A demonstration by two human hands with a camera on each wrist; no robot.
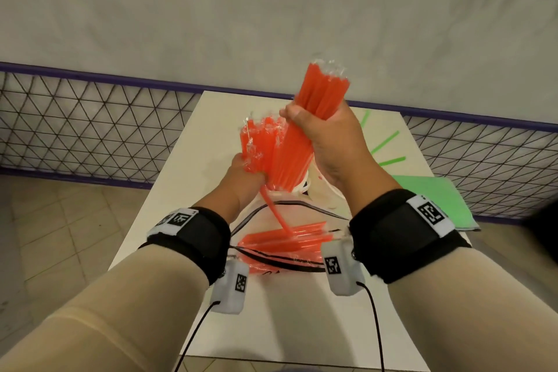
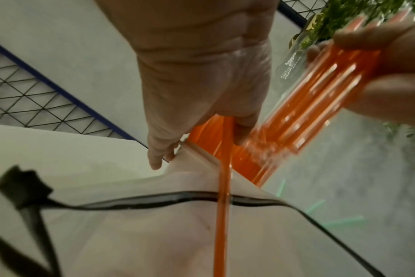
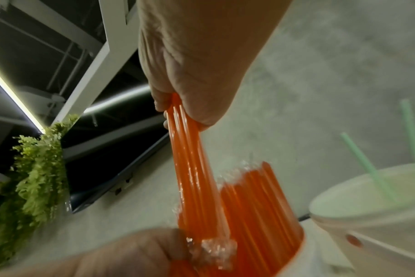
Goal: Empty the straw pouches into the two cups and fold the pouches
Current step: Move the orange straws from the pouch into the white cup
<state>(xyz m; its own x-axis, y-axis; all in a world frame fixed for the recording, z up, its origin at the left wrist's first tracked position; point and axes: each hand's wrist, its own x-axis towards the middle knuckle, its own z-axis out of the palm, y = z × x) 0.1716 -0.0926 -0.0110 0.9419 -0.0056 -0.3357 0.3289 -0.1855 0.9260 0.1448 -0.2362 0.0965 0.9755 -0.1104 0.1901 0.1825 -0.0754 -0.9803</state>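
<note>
My right hand (image 1: 327, 142) grips a bundle of orange straws (image 1: 324, 84) and holds it tilted above a white cup (image 1: 297, 189). In the right wrist view that cup (image 3: 307, 249) stands full of orange straws (image 3: 260, 202). My left hand (image 1: 246, 170) is curled round the clear-wrapped orange straws (image 1: 259, 136) standing in it. One loose orange straw (image 1: 274, 211) hangs from the cup toward a clear pouch (image 1: 287, 251) with black trim. The pouch lies flat near me with several orange straws inside. A second white cup (image 3: 367, 202) holds green straws (image 3: 360, 159).
A green pouch (image 1: 437, 199) lies at the right edge of the white table (image 1: 187, 184). Green straws (image 1: 386, 142) fan out behind my right hand. A wire mesh fence (image 1: 90, 118) with a purple rail runs behind the table. Tiled floor lies to the left.
</note>
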